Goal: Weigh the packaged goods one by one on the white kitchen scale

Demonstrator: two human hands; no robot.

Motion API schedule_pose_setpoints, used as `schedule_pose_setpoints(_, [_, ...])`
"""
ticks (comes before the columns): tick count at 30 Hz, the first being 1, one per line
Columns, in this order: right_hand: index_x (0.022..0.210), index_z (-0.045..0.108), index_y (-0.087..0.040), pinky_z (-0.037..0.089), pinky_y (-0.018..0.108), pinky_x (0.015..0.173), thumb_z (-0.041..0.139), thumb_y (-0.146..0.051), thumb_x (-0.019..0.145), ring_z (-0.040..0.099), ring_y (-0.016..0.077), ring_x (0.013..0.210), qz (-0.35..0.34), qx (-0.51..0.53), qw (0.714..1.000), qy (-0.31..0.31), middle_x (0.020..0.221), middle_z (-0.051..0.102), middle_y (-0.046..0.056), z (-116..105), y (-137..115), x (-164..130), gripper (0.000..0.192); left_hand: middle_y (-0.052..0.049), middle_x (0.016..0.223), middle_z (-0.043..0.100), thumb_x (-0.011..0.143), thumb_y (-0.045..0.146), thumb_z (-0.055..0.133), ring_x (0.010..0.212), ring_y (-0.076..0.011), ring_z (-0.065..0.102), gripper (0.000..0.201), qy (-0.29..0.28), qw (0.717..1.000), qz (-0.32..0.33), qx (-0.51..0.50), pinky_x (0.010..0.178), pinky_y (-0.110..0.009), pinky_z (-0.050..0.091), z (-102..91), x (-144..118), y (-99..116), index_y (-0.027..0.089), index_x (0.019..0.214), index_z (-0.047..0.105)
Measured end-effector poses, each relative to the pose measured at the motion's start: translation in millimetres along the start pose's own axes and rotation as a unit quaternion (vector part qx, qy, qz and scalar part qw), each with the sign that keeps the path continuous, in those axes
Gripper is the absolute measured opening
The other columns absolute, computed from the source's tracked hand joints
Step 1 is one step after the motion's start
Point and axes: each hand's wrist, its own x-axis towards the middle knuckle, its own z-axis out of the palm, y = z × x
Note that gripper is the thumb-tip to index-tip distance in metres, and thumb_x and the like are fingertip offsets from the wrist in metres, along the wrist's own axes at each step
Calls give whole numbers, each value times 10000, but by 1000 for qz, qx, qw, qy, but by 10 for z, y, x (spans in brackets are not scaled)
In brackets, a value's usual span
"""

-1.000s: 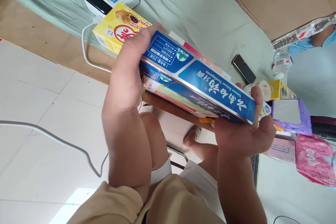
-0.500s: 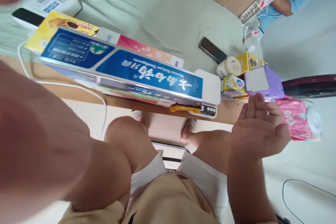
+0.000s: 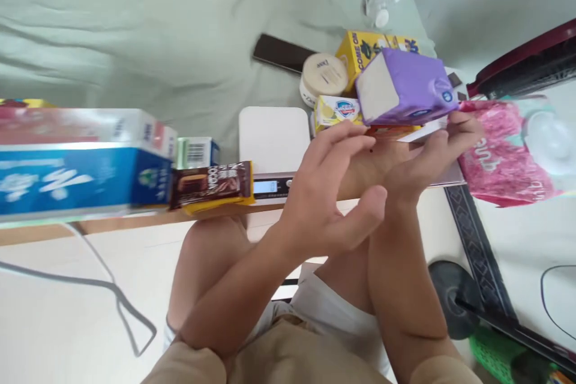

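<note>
Left hand (image 3: 321, 195): open, fingers curved, thumb spread, nothing held. The yellow soap box (image 3: 333, 111) lies just beyond its fingertips; the white scale (image 3: 272, 138) lies to its left. Right hand (image 3: 416, 162): partly open, fingers bent, at the near right corner of the purple pack (image 3: 414, 87). Contact or grip there cannot be confirmed. The blue toothpaste box (image 3: 85, 180) lies well left of both hands.
</note>
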Motion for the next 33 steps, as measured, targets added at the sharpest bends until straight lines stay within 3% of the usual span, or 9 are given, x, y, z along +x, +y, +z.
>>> schedule_pose_setpoints(1, [1264,460,-308,299,609,1342,433,-505,1014,389,311,1526,-9,5,999,42,1405,440,80,32,66,-9,319,-148,1444,627,1002,449,556,1416,-299,597,387,-1,1000,-13,1,1203,-547,539,132,29,-119,248,1331,578])
schedule_pose_setpoints(3, [1213,527,-293,379,615,1281,488,-507,998,553,290,1354,-24,25,996,78,1277,518,77,64,200,3,306,-137,1499,595,1012,487,531,1486,-324,536,440,-1,1000,-26,-1,1264,-581,467,375,80,-310,271,1394,548])
schedule_pose_setpoints(9, [1470,355,-309,415,563,1275,401,-526,1015,497,279,1501,6,26,1000,1,1511,473,115,108,339,113,506,-132,1697,390,1029,610,453,1628,-349,349,686,-9,997,-75,-8,1345,-584,334,938,148,-562,312,1623,284])
schedule_pose_setpoints(11, [1517,302,-278,434,546,1277,303,-524,1031,487,264,1525,46,16,999,20,1571,429,135,161,281,123,545,-153,1701,351,1010,665,454,1631,-352,333,788,3,997,-71,9,1357,-567,313,1043,139,-568,292,1660,212])
schedule_pose_setpoints(14, [1443,415,-216,457,515,1278,224,-538,1021,536,240,1482,116,70,989,62,1511,512,144,207,179,123,565,-158,1671,343,976,746,443,1615,-362,335,878,10,998,-61,33,1367,-555,287,1101,109,-504,294,1680,177])
schedule_pose_setpoints(19, [1197,558,-228,517,502,1203,231,-555,981,660,252,1285,103,136,982,82,1234,636,124,102,94,63,511,-184,1603,381,958,752,449,1551,-401,391,908,25,998,-46,42,1326,-606,334,1042,-14,-246,265,1685,209])
schedule_pose_setpoints(24, [1258,591,-232,561,486,1101,339,-578,936,653,263,1251,76,188,979,33,1284,631,118,67,26,-65,536,-270,1566,379,953,513,534,1510,-411,425,875,49,995,-12,85,1233,-584,478,838,-236,81,89,1668,263])
schedule_pose_setpoints(29, [1273,654,-300,525,511,1147,507,-567,898,611,293,1314,66,278,957,-52,1307,624,96,333,-175,-255,483,-278,1575,358,911,363,553,1527,-391,422,898,57,982,-35,177,1222,-538,503,441,-452,234,71,1683,199])
schedule_pose_setpoints(33, [1361,646,-312,501,562,1180,518,-566,921,614,302,1305,37,277,953,-118,1329,582,110,582,-347,-485,523,-267,1632,307,930,380,557,1576,-401,365,935,74,971,-123,189,1246,-564,469,103,-552,200,130,1702,93])
